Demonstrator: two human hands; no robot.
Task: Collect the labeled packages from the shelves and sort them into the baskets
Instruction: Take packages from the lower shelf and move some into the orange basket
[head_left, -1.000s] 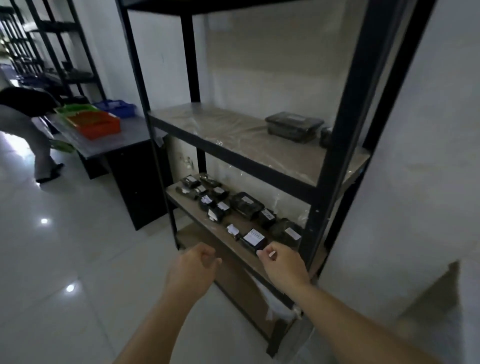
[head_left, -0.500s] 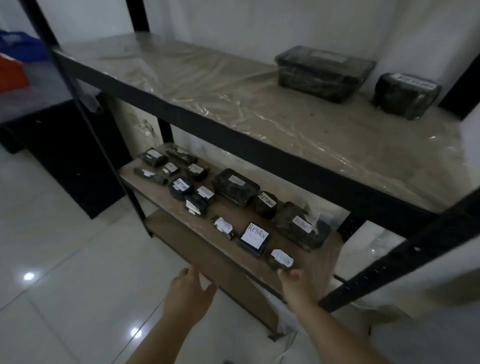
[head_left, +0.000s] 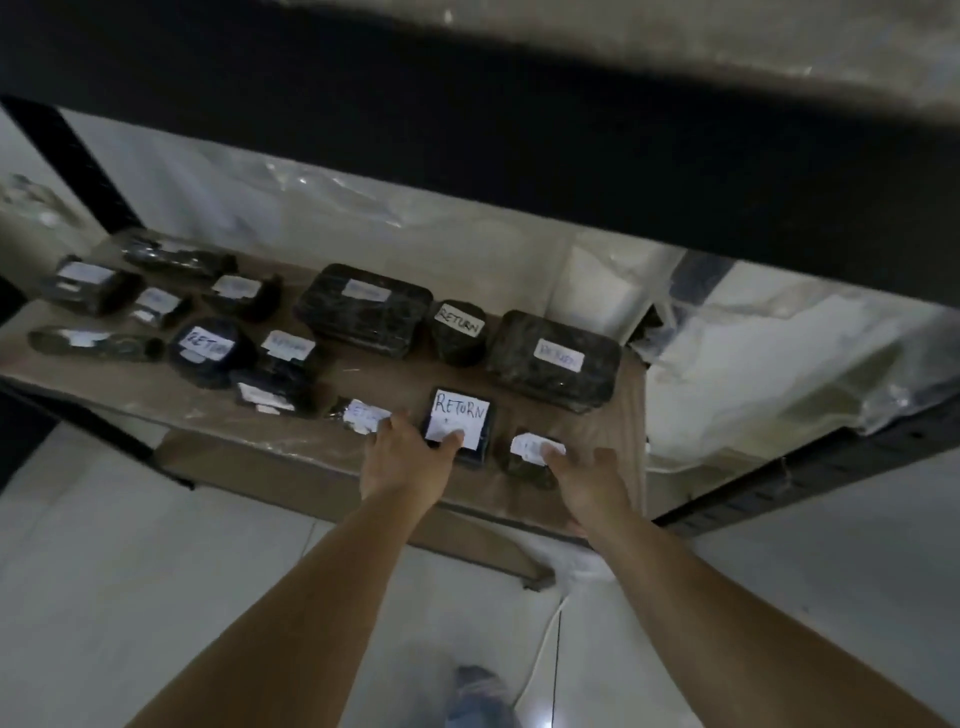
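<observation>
- Packages, black with white labels, lie spread over the lower shelf (head_left: 156, 384); several labels read RETURN.
- Left hand (head_left: 402, 457) reaches the front edge, fingers spread loose, thumb on the flat package (head_left: 460, 415) marked RETURN; no grasp.
- Right hand (head_left: 587, 478) is just beside it, fingers loose, fingertips touching the label of a small package (head_left: 524, 462); no grasp.

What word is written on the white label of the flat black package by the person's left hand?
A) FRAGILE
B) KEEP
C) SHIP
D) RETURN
D: the label on the flat black package on the shelf reads RETURN in handwriting, with the left hand touching its lower edge.
</observation>
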